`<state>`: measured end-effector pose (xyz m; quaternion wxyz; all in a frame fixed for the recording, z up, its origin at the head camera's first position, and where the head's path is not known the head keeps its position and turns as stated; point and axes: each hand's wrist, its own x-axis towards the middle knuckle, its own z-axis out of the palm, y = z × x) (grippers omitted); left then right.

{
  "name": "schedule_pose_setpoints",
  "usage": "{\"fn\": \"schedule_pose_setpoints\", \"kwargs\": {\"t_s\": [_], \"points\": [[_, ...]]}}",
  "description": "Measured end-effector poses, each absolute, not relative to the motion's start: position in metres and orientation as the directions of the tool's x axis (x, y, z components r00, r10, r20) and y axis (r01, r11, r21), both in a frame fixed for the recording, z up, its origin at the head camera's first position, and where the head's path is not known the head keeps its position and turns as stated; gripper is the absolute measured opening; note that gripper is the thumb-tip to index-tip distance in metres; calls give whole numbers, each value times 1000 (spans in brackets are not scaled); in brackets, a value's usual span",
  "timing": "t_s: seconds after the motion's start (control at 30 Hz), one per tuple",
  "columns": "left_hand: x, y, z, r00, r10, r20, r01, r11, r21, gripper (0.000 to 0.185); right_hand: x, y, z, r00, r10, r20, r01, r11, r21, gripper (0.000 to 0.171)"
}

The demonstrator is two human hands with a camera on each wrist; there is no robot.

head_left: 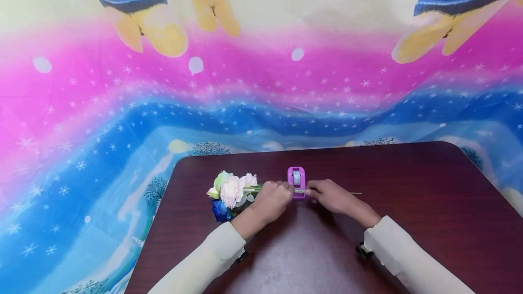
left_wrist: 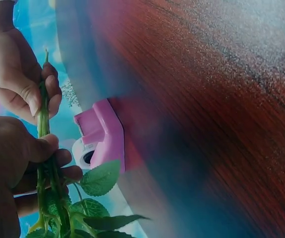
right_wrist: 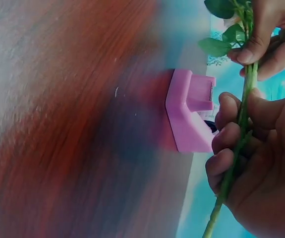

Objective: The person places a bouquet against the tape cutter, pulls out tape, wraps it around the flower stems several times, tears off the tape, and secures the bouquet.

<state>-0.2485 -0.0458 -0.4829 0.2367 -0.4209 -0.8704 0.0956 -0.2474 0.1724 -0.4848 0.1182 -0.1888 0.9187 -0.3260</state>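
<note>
Dark surface (head_left: 408, 171), printed backdrop (head_left: 261, 71) beyond. L hand (head_left: 271, 199) fingers clamped on stems (left_wrist: 43, 123) nr blooms (head_left: 231, 191) left, R hand (head_left: 333, 196) fingers clamped farther right, prob. to bunch tight; tape dispenser (right_wrist: 183, 109) betw. hands, prob. for quick reach.

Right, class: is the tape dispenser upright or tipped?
Upright: in the left wrist view, the pink tape dispenser stands base-down on the table.

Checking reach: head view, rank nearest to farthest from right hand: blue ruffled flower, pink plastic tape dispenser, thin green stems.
1. Thin green stems: in right hand.
2. Pink plastic tape dispenser: just left.
3. Blue ruffled flower: farther left.
</note>
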Motion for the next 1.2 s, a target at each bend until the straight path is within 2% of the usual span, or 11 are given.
{"fn": "schedule_pose_setpoints", "kwargs": {"t_s": [0.13,0.23,0.4,0.5,0.57,0.67,0.8,0.9,1.07,1.2], "points": [[-248,-45,-482,-542,774,328,693,632,-345,6,-250,174,-487,-902,-429,-45,-306,710,-634,24],[-248,-45,-482,-566,756,329,699,652,-295,7,-249,173,-489,-923,-384,-6,-295,718,-630,22],[-252,-44,-481,-692,677,249,693,720,-31,2,-243,167,-499,-946,-297,128,-311,725,-615,11],[-257,-44,-480,-750,641,162,658,747,92,11,-238,163,-507,-923,-267,277,-380,742,-552,7],[-260,-44,-481,-764,633,126,644,757,105,14,-235,161,-511,-895,-254,367,-419,759,-498,9],[-264,-44,-482,-764,634,119,643,763,58,15,-229,158,-515,-868,-253,426,-447,771,-454,13],[-266,-44,-485,-753,642,142,646,763,-27,17,-225,154,-515,-887,-262,380,-422,795,-436,13],[-267,-44,-487,-751,643,150,643,764,-53,16,-228,151,-513,-931,-259,257,-355,808,-471,13],[-266,-41,-490,-763,631,142,638,770,7,14,-234,151,-514,-963,-253,91,-264,829,-493,13],[-265,-39,-490,-786,606,121,615,786,63,15,-233,153,-516,-956,-269,117,-291,828,-480,14]]}}
